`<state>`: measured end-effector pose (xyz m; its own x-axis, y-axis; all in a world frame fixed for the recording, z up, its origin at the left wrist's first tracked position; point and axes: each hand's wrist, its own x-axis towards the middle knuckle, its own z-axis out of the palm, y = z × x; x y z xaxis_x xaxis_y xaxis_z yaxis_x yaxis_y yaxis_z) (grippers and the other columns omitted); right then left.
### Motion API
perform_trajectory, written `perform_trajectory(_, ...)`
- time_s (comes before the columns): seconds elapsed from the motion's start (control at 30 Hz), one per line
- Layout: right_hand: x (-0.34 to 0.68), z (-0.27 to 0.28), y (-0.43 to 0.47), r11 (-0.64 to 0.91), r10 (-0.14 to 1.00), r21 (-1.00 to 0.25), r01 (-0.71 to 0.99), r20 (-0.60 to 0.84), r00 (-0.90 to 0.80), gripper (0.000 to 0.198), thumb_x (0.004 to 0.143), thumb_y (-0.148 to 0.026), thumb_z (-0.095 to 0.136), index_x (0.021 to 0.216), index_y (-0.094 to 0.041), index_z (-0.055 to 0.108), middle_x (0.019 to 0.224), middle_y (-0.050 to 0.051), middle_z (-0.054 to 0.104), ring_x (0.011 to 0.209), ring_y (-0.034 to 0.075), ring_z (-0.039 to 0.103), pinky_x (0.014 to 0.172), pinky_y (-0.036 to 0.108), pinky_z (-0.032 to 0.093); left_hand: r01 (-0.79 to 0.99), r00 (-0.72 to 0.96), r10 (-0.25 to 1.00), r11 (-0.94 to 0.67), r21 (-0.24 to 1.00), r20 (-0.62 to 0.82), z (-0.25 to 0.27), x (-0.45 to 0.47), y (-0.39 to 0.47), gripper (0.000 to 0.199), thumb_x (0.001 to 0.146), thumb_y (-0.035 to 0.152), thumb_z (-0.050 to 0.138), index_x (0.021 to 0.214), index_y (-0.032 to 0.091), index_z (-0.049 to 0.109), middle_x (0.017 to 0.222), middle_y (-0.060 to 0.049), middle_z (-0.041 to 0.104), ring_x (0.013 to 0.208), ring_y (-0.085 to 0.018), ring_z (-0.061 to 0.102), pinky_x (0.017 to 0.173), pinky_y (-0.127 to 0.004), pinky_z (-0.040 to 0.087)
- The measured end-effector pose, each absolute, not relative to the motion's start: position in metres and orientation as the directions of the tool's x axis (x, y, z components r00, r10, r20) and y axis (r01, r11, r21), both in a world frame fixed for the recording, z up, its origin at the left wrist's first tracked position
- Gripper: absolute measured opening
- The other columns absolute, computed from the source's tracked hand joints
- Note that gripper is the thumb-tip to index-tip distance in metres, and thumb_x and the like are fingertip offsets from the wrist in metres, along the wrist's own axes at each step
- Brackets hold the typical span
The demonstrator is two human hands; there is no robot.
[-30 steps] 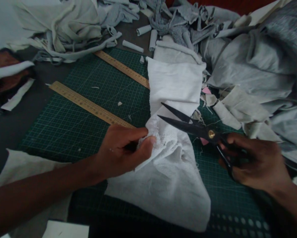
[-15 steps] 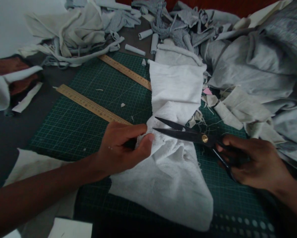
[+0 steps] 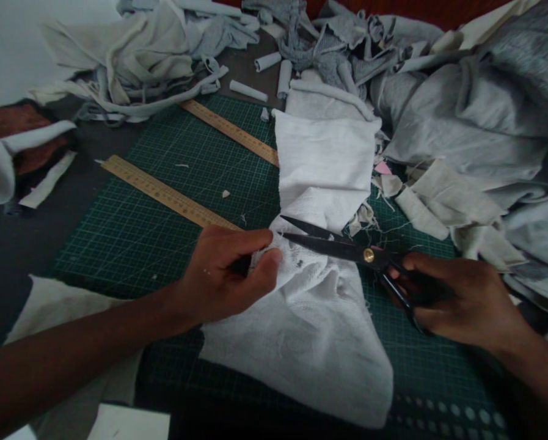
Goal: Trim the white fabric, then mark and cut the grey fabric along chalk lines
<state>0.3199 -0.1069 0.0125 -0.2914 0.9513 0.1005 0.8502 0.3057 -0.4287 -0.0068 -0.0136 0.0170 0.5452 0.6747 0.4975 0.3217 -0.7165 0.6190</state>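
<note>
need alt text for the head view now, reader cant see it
A right hand holds black scissors, blades parted, over bunched white cloth pinched by the left hand, on a green mat with two rulers.

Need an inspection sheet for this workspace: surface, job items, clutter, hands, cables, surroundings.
Surface: green gridded cutting mat on a dark table.
Job items: white cloth, bunched in the middle; black scissors over it, blades parted. Whether they touch it: cannot tell.
Clutter: two wooden rulers partly on the mat; fabric scraps along its right side.
Hands: left hand pinches the white cloth; right hand grips the scissors, blade tips near the left fingertips.
Cables: nothing seen.
Surroundings: gray fabric heap at right; pale fabric pile at far left.
</note>
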Motion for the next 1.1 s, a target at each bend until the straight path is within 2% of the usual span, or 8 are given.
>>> perform_trajectory(0.23, 0.326, 0.011, -0.106, 0.322, 0.946, -0.423, 0.847, 0.11, -0.305, 0.026, 0.066, -0.016, 0.054, 0.086, -0.022, 0.069, 0.059, -0.007, 0.065, 0.041, 0.009, 0.057, 0.044, 0.017, 0.038, 0.274, 0.539, 0.663, -0.721, 0.636, 0.519, 0.016, -0.007, -0.013, 0.04, 0.091, 0.014, 0.055, 0.058, 0.021, 0.034, 0.043, 0.008, 0.039, 0.035, -0.005, 0.036, 0.038, -0.02, 0.023)
perform_trajectory(0.5, 0.319, 0.014, -0.109, 0.379, 0.925, -0.396, 0.836, 0.129, -0.358, 0.012, 0.07, -0.016, 0.057, 0.078, -0.023, 0.064, 0.052, -0.009, 0.052, 0.037, 0.008, 0.047, 0.04, 0.016, 0.036, 0.273, 0.559, 0.657, -0.722, 0.636, 0.506, 0.014, -0.005, -0.011, 0.04, 0.091, 0.01, 0.057, 0.058, 0.019, 0.035, 0.046, 0.01, 0.029, 0.038, -0.003, 0.029, 0.039, -0.019, 0.019)
perform_trajectory(0.63, 0.317, 0.014, -0.108, 0.388, 0.921, -0.435, 0.812, 0.164, -0.353, 0.005, 0.075, -0.02, 0.06, 0.076, -0.024, 0.061, 0.052, -0.009, 0.05, 0.036, 0.008, 0.046, 0.038, 0.017, 0.034, 0.247, 0.556, 0.648, -0.727, 0.64, 0.521, 0.01, -0.004, -0.009, 0.041, 0.092, 0.011, 0.059, 0.059, 0.018, 0.036, 0.048, 0.01, 0.027, 0.038, -0.002, 0.029, 0.04, -0.018, 0.02)
perform_trajectory(0.77, 0.312, 0.018, -0.107, 0.38, 0.925, -0.481, 0.79, 0.192, -0.327, 0.006, 0.077, -0.019, 0.062, 0.078, -0.024, 0.06, 0.053, -0.01, 0.052, 0.037, 0.007, 0.045, 0.037, 0.016, 0.034, 0.262, 0.563, 0.652, -0.723, 0.639, 0.507, 0.011, -0.004, -0.009, 0.041, 0.093, 0.012, 0.058, 0.059, 0.018, 0.036, 0.048, 0.01, 0.027, 0.039, -0.002, 0.03, 0.041, -0.018, 0.02)
perform_trajectory(0.9, 0.313, 0.02, -0.107, 0.342, 0.939, -0.507, 0.791, 0.171, -0.297, 0.007, 0.076, -0.017, 0.062, 0.077, -0.024, 0.06, 0.056, -0.009, 0.053, 0.039, 0.007, 0.046, 0.038, 0.015, 0.036, 0.287, 0.574, 0.665, -0.71, 0.643, 0.478, 0.014, -0.005, -0.01, 0.041, 0.092, 0.01, 0.056, 0.058, 0.018, 0.035, 0.048, 0.01, 0.026, 0.038, -0.002, 0.028, 0.04, -0.018, 0.018)
perform_trajectory(1.1, 0.318, 0.018, -0.104, 0.373, 0.924, -0.544, 0.752, 0.141, -0.356, 0.011, 0.073, -0.015, 0.061, 0.074, -0.024, 0.056, 0.056, -0.009, 0.046, 0.041, 0.007, 0.04, 0.039, 0.016, 0.033, 0.272, 0.538, 0.653, -0.733, 0.623, 0.533, 0.015, -0.004, -0.01, 0.041, 0.093, 0.012, 0.057, 0.059, 0.019, 0.035, 0.049, 0.009, 0.025, 0.038, -0.001, 0.027, 0.04, -0.018, 0.016)
